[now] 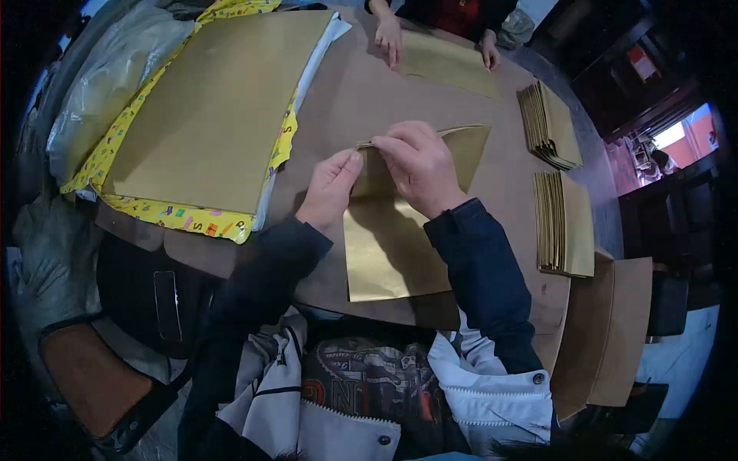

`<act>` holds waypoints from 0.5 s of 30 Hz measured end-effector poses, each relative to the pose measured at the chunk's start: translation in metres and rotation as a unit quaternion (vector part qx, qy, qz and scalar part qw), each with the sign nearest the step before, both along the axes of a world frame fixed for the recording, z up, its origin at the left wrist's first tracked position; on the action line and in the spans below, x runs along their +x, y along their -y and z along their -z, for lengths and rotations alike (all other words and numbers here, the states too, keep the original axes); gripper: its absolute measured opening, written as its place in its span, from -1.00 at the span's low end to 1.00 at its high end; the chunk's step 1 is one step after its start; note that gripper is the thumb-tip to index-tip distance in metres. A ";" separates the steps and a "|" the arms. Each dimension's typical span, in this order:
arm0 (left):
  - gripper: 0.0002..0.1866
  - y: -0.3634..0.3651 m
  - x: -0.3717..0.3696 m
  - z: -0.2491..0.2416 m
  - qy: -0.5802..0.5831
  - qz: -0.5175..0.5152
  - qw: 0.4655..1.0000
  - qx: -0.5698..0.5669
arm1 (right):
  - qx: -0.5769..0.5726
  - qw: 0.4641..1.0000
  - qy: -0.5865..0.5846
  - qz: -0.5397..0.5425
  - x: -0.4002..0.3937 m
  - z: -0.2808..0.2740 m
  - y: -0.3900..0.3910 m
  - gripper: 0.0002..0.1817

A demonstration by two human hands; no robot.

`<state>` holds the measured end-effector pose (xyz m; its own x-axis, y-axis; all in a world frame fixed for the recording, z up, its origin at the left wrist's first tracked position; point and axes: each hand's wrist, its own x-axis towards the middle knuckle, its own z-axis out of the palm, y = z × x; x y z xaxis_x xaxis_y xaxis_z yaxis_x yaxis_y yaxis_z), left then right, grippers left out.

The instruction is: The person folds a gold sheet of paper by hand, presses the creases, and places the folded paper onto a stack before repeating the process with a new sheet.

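Note:
A sheet of gold paper (392,257) lies on the table in front of me, its far edge lifted and folded over. My left hand (332,184) pinches the far left corner of that fold between thumb and fingers. Close beside it, my right hand (419,165) grips the same folded edge, fingers bent over it. To the right of my right hand, the far right corner of the sheet rises off the table in a curve. The fingertips partly hide the fold.
At left a large stack of gold paper (223,107) rests on yellow printed wrapping (177,215). Folded gold bundles (553,123) stand along the right edge, above a cardboard box (615,330). Across the table (323,107) another person's hands (390,38) touch a gold sheet (446,61).

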<state>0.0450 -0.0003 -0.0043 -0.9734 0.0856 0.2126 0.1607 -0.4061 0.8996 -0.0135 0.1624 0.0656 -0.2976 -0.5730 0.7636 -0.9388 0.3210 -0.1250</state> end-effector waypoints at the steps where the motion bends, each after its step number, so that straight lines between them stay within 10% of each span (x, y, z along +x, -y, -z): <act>1: -0.64 0.001 -0.001 0.000 0.001 0.002 1.000 0.000 | 0.011 1.000 0.010 0.012 0.002 -0.003 0.001 -0.78; 12: -0.74 0.000 -0.047 -0.004 -0.030 -0.160 0.985 -0.056 | -0.017 0.995 -0.028 0.093 0.030 0.013 -0.024 -0.74; 15: -0.73 0.009 -0.049 -0.007 0.008 -0.149 0.987 -0.061 | 0.116 0.982 0.119 0.087 0.056 0.061 -0.041 -0.67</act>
<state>-0.0043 -0.0092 0.0032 -0.9621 -0.1817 0.2031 0.2427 -0.2322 0.9419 0.0421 0.2031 0.0042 -0.5615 -0.6471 0.5157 -0.8196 0.5205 -0.2393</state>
